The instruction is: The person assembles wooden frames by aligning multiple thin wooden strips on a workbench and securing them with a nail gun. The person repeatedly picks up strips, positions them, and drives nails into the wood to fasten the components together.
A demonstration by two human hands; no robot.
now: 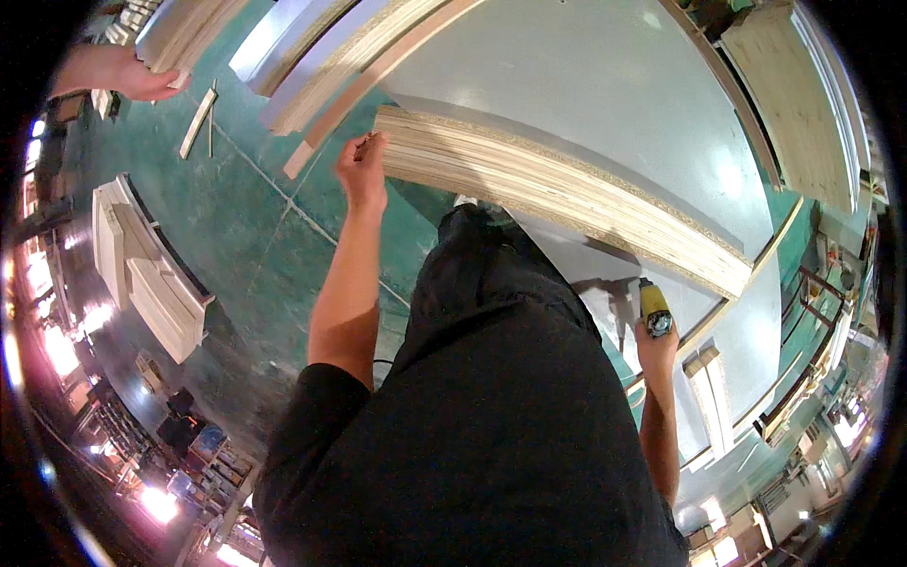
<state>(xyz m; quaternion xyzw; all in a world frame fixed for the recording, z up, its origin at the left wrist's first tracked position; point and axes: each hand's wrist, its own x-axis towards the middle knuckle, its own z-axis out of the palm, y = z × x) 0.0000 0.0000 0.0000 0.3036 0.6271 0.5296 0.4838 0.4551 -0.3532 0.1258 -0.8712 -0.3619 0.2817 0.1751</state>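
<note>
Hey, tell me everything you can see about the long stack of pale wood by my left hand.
The wood stack is pale tan, with many thin, layered-looking lines along its length and a speckled, chipboard-like band on its far edge. It slants from upper left to lower right across a grey panel. Your left hand is at its left end, apparently touching it. Its right end lies close to a thin wooden strip; contact is unclear.

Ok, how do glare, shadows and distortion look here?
Head view: fisheye distortion bows the wooden stack and the corners go black; head view: pale glare marks the grey panel, and lower-left lights blow out; head view: a dark shadow lies left of the yellow tool.
</note>
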